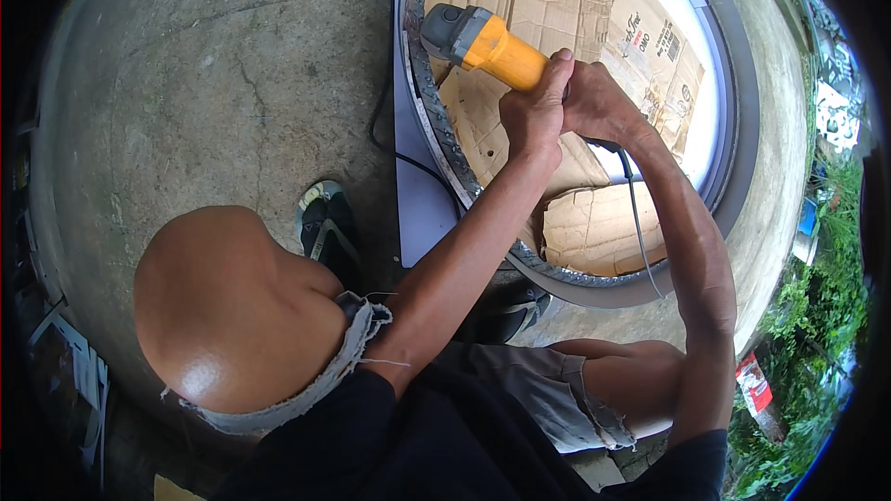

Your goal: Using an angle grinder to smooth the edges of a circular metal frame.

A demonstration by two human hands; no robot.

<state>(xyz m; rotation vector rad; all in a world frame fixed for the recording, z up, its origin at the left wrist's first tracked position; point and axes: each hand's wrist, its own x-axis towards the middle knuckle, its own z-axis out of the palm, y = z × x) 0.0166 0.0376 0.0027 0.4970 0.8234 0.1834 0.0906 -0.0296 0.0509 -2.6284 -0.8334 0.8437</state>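
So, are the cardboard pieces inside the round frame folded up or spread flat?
Spread flat. The cardboard pieces lie opened out and overlapping inside the round frame, their creases and torn edges showing.

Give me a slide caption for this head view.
Both hands, left hand and right hand, grip a yellow angle grinder against a round metal frame.

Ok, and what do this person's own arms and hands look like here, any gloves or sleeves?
Both hands are bare: no gloves on the left hand or the right hand, and no rings, watch or wristband that I can make out. The forearms are uncovered too. Short black sleeves end at the upper arms.
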